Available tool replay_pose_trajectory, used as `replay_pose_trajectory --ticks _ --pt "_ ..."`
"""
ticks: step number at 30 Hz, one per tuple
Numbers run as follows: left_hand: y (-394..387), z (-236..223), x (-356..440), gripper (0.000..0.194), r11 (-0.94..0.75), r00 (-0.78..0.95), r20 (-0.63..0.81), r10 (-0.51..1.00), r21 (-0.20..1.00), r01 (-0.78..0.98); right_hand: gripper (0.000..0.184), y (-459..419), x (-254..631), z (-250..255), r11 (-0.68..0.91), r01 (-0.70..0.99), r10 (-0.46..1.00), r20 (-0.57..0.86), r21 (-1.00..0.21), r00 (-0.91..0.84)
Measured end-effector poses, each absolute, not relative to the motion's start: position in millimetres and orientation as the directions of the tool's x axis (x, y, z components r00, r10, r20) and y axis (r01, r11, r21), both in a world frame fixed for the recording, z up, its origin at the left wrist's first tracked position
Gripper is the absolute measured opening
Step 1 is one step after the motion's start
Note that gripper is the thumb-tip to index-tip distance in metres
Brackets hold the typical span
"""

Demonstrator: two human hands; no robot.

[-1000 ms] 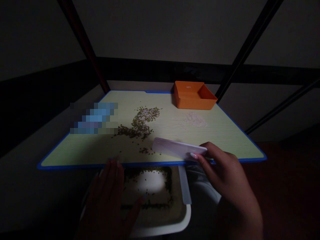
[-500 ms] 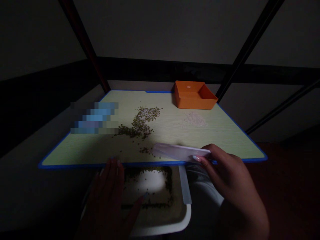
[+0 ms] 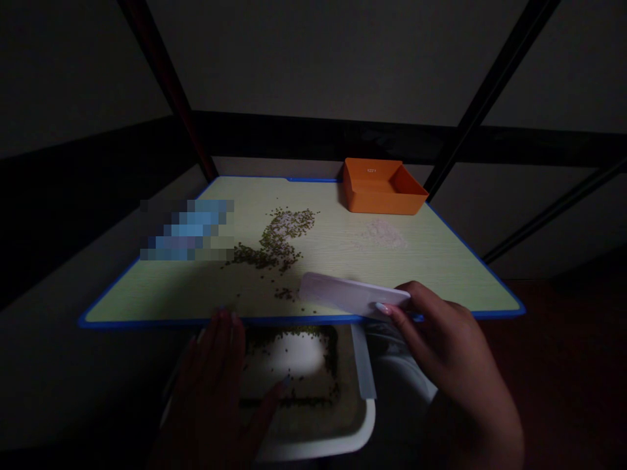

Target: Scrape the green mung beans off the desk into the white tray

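Box [image 3: 382,203] at rear right of tabletop [image 3: 441,267], powder [image 3: 385,234] just before it. Granules [image 3: 275,251] lie left of the powder; scraper [image 3: 337,295] in right hand [image 3: 435,336], near front edge. Tub [image 3: 368,421] below that edge, more granules inside

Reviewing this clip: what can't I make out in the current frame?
All in the head view:
Blue patch at the left of the tabletop: pixelated, unidentifiable.
Marking on the orange box: too small to read.
White tub: left part mostly covered by the left hand, far edge hidden by the tabletop.
Right hand: some fingers hidden behind the pale flat tool.
Forearms: cut off by the bottom edge.
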State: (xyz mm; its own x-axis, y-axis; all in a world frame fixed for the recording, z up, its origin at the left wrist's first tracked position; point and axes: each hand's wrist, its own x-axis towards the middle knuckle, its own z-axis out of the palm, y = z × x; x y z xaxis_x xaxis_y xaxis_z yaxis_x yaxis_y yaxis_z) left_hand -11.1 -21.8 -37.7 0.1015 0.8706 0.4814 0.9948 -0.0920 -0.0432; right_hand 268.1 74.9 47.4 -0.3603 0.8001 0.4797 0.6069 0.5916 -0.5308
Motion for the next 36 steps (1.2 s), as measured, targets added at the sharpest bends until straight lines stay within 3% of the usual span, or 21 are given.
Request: replay_pose_trajectory --ticks 17,30,36 --pt "-20.8 -36.3 -10.8 0.084 -0.099 0.140 0.493 0.859 -0.108 0.989 0.015 81.2 269.2 42.3 0.578 0.620 0.807 0.487 -0.531 -0.334" --pt "-21.6 -36.3 -10.5 0.084 -0.104 0.119 0.490 0.864 -0.058 0.993 0.016 78.9 270.4 45.1 0.595 0.619 0.791 0.512 -0.513 -0.336" --pt "-20.4 -32.9 -10.3 0.083 -0.128 0.166 0.489 0.856 -0.111 0.986 0.015 80.2 268.4 43.7 0.592 0.616 0.793 0.513 -0.520 -0.329"
